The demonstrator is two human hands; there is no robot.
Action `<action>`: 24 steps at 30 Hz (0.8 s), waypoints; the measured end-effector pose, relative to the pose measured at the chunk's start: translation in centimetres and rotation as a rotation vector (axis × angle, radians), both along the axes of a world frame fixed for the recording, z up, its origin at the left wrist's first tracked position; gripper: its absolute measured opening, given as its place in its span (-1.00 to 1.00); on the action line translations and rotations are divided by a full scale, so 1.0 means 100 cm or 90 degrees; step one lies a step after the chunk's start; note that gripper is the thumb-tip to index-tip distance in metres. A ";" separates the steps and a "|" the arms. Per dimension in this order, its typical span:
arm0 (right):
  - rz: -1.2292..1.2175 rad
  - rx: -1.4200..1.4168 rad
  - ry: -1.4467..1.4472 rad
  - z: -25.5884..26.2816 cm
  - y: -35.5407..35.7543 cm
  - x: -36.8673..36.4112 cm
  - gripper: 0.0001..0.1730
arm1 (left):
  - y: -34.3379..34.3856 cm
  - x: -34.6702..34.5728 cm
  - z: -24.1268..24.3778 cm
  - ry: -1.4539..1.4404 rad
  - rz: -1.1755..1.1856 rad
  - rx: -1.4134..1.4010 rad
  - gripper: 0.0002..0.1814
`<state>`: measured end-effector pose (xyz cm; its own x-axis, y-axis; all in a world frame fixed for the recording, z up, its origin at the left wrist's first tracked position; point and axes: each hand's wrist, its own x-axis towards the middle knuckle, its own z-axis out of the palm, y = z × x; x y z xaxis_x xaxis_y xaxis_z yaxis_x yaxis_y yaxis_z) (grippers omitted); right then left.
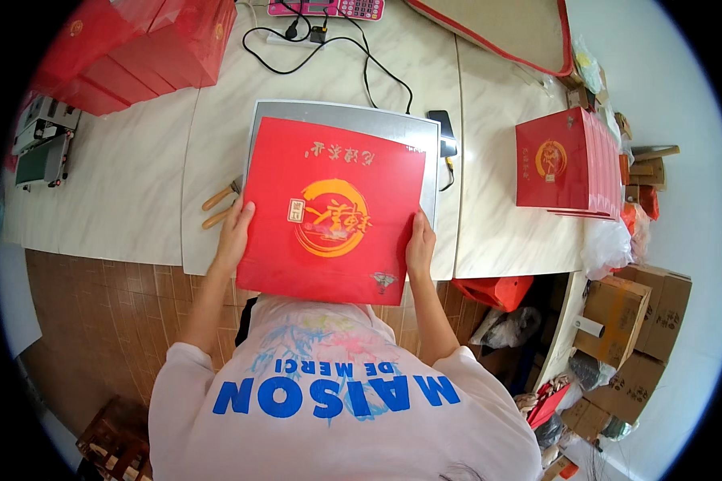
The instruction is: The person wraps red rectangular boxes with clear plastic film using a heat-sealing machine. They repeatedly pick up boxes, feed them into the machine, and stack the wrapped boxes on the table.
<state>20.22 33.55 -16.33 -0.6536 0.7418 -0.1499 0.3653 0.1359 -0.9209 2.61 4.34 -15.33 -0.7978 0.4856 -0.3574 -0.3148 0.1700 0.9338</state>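
Note:
Between my two hands is a square red box (331,210) with a gold ring emblem and writing on its face. My left hand (236,231) grips its left edge, thumb on top, and my right hand (420,240) grips the right edge. Behind and partly under the box lies a grey metal plate or flat device (349,118) with a pale frame. Two wooden-handled tools (219,197) lie beside my left hand, their heads partly hidden. A smartphone (440,127) rests at the plate's upper right corner, with a cable near it.
Stacked red boxes (150,60) stand at upper left, and another row of red boxes (568,162) stands at right. A machine (45,144) sits far left. Black cables (337,39) and a power strip (292,39) lie at the back. Cardboard boxes (614,321) are piled at lower right.

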 end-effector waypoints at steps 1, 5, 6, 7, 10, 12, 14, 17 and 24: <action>0.002 -0.056 0.043 0.003 0.005 -0.002 -0.43 | 0.000 -0.001 0.007 0.024 0.007 0.003 -0.43; -0.022 -0.157 0.178 0.053 0.017 -0.011 -0.35 | 0.004 -0.005 0.049 0.087 0.093 0.100 -0.33; -0.048 -0.172 0.250 0.072 0.017 -0.008 -0.35 | 0.010 -0.003 0.072 0.083 0.121 0.199 -0.33; -0.074 -0.184 0.324 0.090 0.018 -0.008 -0.36 | 0.014 -0.004 0.090 0.079 0.147 0.301 -0.33; -0.114 -0.177 0.529 0.129 0.020 0.005 -0.39 | 0.007 -0.004 0.121 0.126 0.141 0.447 -0.34; -0.212 -0.162 0.563 0.142 0.014 0.012 -0.46 | 0.002 0.004 0.123 0.107 0.253 0.399 -0.32; -0.229 -0.227 0.569 0.134 0.011 0.027 -0.51 | -0.003 0.010 0.127 0.021 0.291 0.380 -0.29; -0.121 -0.373 0.480 0.131 0.001 0.039 -0.40 | 0.001 0.017 0.121 -0.042 0.138 0.453 -0.25; -0.159 -0.366 0.312 0.072 -0.015 0.067 -0.37 | -0.009 0.047 0.067 -0.044 0.094 0.258 -0.19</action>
<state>26.88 32.02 -9.14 -0.5693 0.7685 -0.2920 -0.1422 -0.4419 -0.8857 7.35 3.41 -8.63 -0.8499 0.4802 -0.2168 -0.3728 -0.2572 0.8915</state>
